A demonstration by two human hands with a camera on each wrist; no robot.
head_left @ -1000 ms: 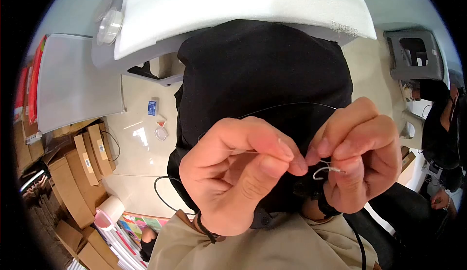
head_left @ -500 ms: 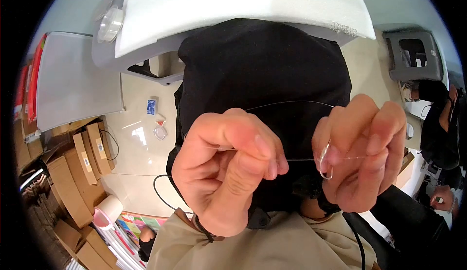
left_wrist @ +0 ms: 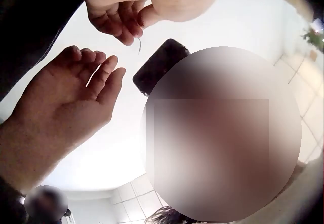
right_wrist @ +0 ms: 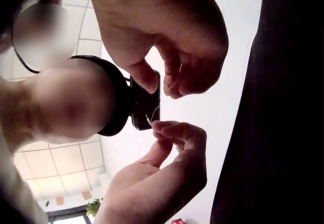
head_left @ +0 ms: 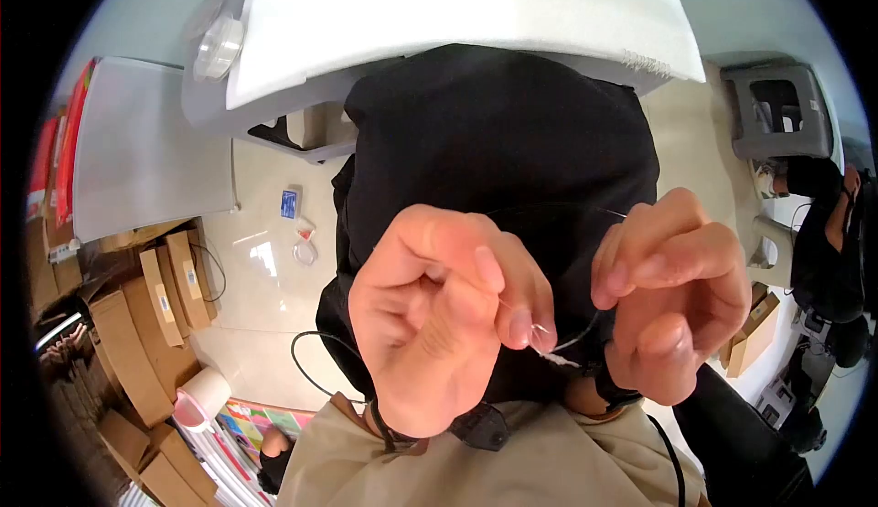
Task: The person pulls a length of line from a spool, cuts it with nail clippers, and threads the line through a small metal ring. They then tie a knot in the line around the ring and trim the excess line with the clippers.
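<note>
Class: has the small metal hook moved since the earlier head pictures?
Yes: the hook, pinched by the right hand, now lies lower and further left, farther from the white table.

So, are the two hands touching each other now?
Apart. The left wrist view shows a bright gap between the left hand and the right hand above it.

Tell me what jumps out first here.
Two hands sit close over black cloth: the right hand pinches a small metal hook, the left hand curled beside it, a thin line between them. Beyond them, a white foam pad lies on a grey table.
</note>
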